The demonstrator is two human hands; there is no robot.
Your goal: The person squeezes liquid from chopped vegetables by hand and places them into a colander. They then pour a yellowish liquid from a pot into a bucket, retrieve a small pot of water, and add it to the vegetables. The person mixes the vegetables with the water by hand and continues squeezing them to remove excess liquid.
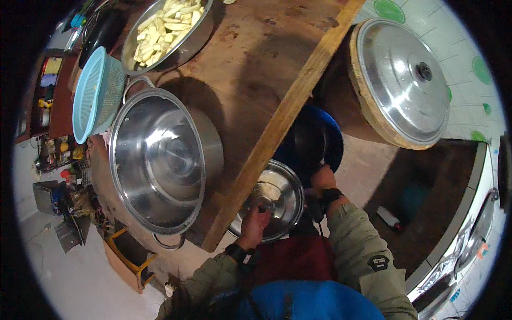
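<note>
My left hand grips the knob at the middle of a round metal lid, held low in front of me beside the wooden edge strip. Further right, my right hand is closed on the rim or handle of a dark blue round vessel; which part it holds is hard to tell. The lid partly overlaps the vessel. Left of my hands, a large steel pot with two loop handles stands on the wooden table. Behind it, a steel basin holds peeled, cut pale pieces.
A light blue plastic colander leans at the left by the pot. At the right stands a big vessel under a domed metal lid. A long wooden strip edges the table. A wooden stool is at lower left.
</note>
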